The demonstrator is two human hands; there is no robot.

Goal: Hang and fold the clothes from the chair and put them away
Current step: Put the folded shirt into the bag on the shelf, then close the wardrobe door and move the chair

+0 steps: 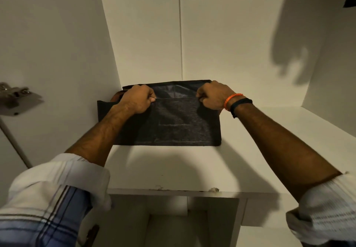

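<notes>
A folded dark grey garment (173,125) lies flat on a white wardrobe shelf (173,169), pushed toward the back left corner. My left hand (137,99) grips the garment's upper fold near its left side, fingers curled into the cloth. My right hand (212,96), with orange and black bands on the wrist, grips the same fold near its right side. A thinner, shinier dark layer (173,89) shows behind the fold, between the two hands. A small brown patch (116,97) peeks out at the garment's left edge.
White wardrobe walls close the shelf at the back (173,35), left (57,54) and right (327,64). A metal door hinge (15,96) sits on the left panel. Below the shelf's chipped front edge (192,191) a lower compartment (173,223) opens.
</notes>
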